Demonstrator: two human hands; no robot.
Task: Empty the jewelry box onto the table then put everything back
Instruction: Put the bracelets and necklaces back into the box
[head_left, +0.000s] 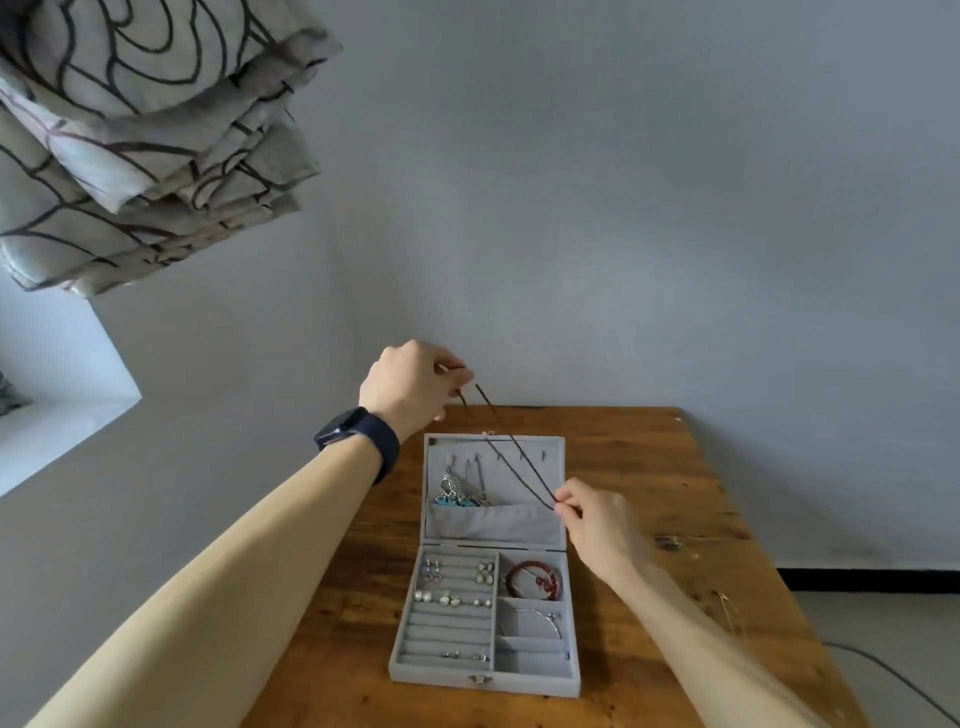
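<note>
- Left hand (410, 382) and right hand (597, 519) are both pinching the dark chain (525, 462) over the jewelry box (483, 686)
- I am judging the emptying as ongoing; next is laying it on the table (649, 467)

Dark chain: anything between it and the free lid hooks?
Nothing visible. The chain is stretched between left hand and right hand, directly in front of the bare hooks on the lid; other necklaces hang further left.
</note>
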